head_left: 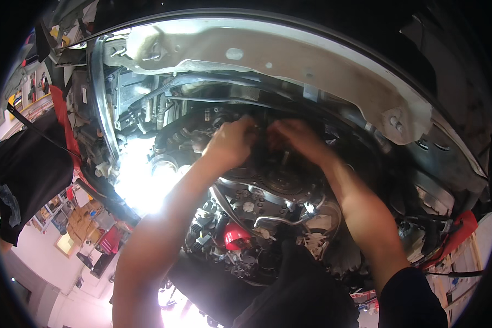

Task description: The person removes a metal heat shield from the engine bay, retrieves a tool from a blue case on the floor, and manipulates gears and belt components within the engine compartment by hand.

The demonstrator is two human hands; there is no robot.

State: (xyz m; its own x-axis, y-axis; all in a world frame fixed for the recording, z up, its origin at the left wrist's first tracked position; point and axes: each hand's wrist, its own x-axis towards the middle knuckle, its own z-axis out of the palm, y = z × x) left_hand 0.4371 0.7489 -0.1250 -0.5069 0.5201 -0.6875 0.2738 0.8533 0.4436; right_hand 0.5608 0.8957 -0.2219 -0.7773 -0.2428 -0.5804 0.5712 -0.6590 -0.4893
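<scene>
Both my hands reach up into the underside of a car's engine bay. My left hand (232, 141) is curled with its fingers closed around a dark part near the top of the engine; what it grips is hidden. My right hand (298, 138) sits beside it, fingers bent onto the same dark area (263, 143); its grip is hidden too. Just below them lies a round dark metal disc with a toothed edge (281, 177). A red cap (236, 236) shows lower down among hoses and connectors.
A pale metal body panel (290, 60) arches over the hands. A bright work light (142, 180) glares at the left. A thin metal pipe (279, 220) crosses under the disc. A dark cloth (27, 169) hangs at far left, workshop shelves beyond.
</scene>
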